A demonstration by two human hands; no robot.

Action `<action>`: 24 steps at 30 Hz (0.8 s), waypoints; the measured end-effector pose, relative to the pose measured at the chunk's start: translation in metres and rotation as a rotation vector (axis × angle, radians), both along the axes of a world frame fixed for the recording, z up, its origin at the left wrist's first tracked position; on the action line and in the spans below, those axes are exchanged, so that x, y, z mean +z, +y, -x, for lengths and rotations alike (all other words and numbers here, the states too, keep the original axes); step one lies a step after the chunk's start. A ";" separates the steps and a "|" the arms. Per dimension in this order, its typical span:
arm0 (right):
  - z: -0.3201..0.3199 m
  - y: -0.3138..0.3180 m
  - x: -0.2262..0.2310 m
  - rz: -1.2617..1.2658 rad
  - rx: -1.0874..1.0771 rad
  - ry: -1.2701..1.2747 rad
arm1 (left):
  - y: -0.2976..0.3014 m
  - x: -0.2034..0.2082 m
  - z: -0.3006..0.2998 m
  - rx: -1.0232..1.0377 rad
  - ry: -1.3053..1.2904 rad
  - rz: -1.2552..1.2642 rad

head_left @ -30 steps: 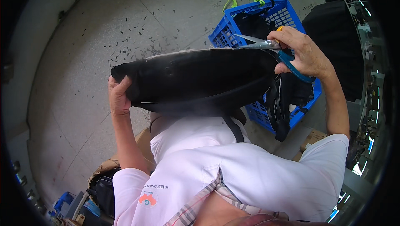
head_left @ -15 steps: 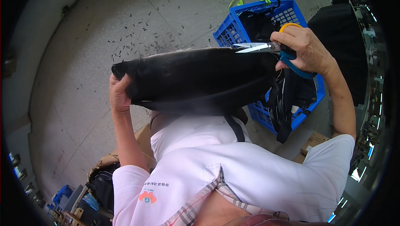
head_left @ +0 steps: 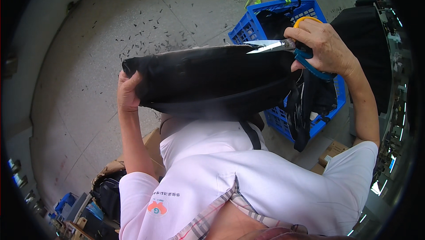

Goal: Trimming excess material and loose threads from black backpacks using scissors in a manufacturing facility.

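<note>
A long black fabric piece, perhaps a bag, stretches across in front of me with a pale raw edge along its far side. My left hand grips its left end, thumb on top. In my right hand is a pair of scissors with one yellow and one blue handle loop. Their blades point left and lie slightly apart at the far edge of the fabric, toward its right end. The fabric's underside and the fingers beneath it are hidden.
A blue plastic crate holding black fabric pieces stands at the right, green ties on its far rim. Small dark scraps litter the floor beyond. A cardboard box sits at lower right; an open carton with black items is at lower left.
The fabric's far edge and both hands have shifted slightly away from me. The scissors have moved a little up and to the left, their blades still apart.
</note>
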State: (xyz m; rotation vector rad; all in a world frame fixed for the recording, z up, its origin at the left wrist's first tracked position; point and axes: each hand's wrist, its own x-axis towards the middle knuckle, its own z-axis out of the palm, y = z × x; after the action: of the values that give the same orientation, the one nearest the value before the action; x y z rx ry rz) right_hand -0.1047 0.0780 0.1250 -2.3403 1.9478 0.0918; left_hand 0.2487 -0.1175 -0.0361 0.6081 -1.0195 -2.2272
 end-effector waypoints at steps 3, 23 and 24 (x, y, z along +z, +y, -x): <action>0.003 -0.002 -0.003 0.023 0.030 -0.034 | 0.002 0.003 0.000 0.011 -0.008 0.004; -0.006 -0.006 0.002 -0.024 -0.170 -0.305 | 0.001 0.000 -0.003 0.028 -0.063 -0.013; -0.006 -0.005 0.002 -0.051 -0.238 -0.251 | 0.001 -0.001 -0.005 0.016 -0.055 -0.017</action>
State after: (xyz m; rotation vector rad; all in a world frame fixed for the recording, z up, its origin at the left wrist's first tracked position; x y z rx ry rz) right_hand -0.0990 0.0733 0.1268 -1.9621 2.0487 -0.1594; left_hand 0.2532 -0.1162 -0.0367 0.6860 -1.0206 -2.2181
